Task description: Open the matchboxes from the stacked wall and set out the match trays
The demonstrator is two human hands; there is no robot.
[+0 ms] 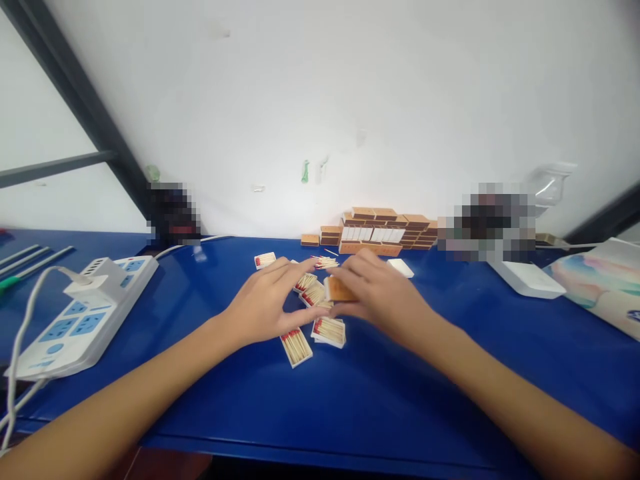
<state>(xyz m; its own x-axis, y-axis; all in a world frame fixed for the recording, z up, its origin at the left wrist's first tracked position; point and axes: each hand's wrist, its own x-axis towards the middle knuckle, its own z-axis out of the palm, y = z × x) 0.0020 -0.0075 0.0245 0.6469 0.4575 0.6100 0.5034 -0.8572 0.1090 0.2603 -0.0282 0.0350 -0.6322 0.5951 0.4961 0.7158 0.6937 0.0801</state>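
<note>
My right hand [375, 293] is closed on a small brown matchbox [338, 289], held just above the blue table [380, 400]. My left hand [265, 303] reaches toward the same box, thumb and fingers curved around its left end; whether they touch it is hard to say. Under and around the hands lie several open matchbox trays full of red-tipped matches [296, 347] [329, 331] [265, 260]. A few loose matches [325, 262] lie behind the hands.
A stack of brown matchboxes [380, 232] stands against the white wall. A white power strip [85, 313] with a plugged charger lies left. A white box [525, 278] and a colourful pack [600, 283] sit right. A small white tray [401, 268] lies near the stack.
</note>
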